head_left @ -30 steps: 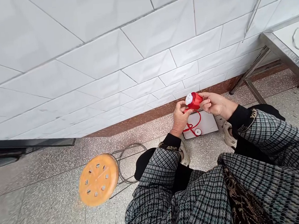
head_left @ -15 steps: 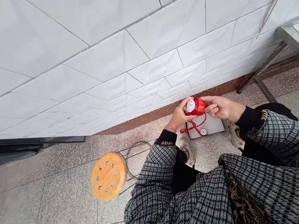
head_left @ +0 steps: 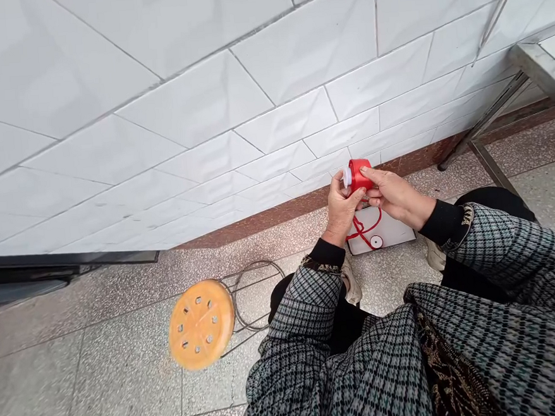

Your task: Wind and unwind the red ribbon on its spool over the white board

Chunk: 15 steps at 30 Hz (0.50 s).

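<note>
Between my hands is a roll of shiny red ribbon (head_left: 361, 178) on a white spool, whose white end points left. My left hand (head_left: 340, 211) is closed at the spool's lower left, its thumb against the underside of the roll. My right hand (head_left: 397, 194) grips the roll's right side, thumb on top of the red ribbon and fingers curled beneath. Below the hands, a white box or board with dark edges (head_left: 393, 230) lies on the floor. Red strands (head_left: 357, 228) and a small white disc (head_left: 377, 242) show over it.
An orange round-topped stool (head_left: 201, 324) lies on its side on the speckled floor (head_left: 122, 371), left of my arm. A white tiled wall (head_left: 232, 110) rises in front. A metal-framed table (head_left: 528, 63) stands at right; a dark-edged object (head_left: 72, 260) juts in at left.
Both hands have raised the ribbon roll slightly toward the wall. The roll has turned, so its white end now faces left. My right thumb has shifted onto the red ribbon.
</note>
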Motion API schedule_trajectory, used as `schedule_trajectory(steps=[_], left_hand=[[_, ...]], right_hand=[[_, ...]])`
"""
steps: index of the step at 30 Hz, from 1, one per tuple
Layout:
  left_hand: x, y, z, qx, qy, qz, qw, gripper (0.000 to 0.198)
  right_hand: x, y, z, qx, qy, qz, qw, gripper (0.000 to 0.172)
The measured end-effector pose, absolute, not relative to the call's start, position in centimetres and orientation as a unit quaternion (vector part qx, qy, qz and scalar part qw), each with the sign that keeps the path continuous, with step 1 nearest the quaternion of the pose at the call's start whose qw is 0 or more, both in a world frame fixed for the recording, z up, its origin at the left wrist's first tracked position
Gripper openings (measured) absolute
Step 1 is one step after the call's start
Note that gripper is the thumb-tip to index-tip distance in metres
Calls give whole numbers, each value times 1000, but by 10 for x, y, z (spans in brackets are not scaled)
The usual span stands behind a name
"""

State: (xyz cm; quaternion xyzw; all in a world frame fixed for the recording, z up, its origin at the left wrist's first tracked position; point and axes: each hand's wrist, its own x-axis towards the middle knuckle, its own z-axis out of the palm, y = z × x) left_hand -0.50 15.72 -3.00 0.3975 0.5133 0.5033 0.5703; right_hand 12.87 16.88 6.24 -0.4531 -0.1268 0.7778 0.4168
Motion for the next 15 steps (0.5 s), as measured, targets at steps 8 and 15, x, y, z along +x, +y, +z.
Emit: schedule_trajectory(steps=[8,15], left_hand=[[17,150,-42,359,546,530,541,69],[-16,161,-40,496,472,457,567,108]], right_hand=[[143,194,60,-475,2,777,413,25],[162,194,66,-442,-13,851,283,20]])
